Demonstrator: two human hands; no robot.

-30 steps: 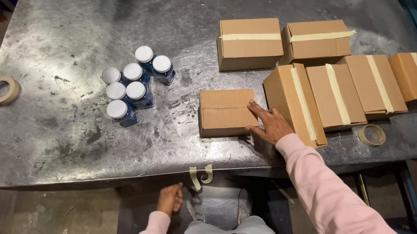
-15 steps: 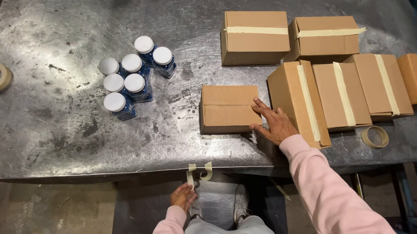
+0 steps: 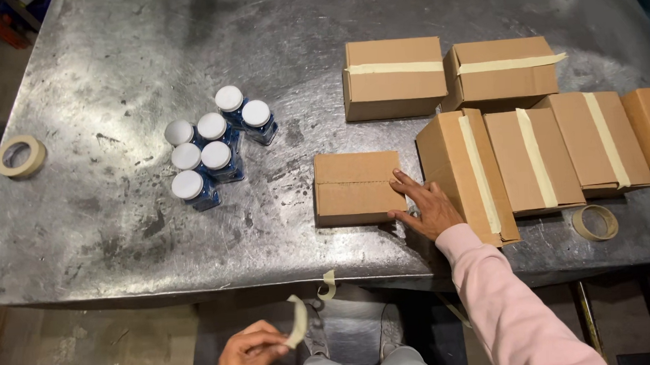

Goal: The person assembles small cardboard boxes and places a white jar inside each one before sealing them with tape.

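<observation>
Below the table edge, the left hand (image 3: 247,354) pinches a strip of masking tape (image 3: 298,321): light, limp and sticky, best held by its end. The right hand (image 3: 430,207), fingers spread, presses the side of a small untaped cardboard box (image 3: 355,187), likely light and stiff-walled. The scuffed metal table (image 3: 117,233) looks slick; a concrete floor lies beneath.

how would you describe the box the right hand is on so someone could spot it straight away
On the grey metal table, look along the near edge to the right of the cluster of white-capped jars. The small cardboard box lies flat there by itself, with the right hand resting against its right side. Unlike the other cardboard boxes behind and to its right, it carries no strip of tape.
</observation>
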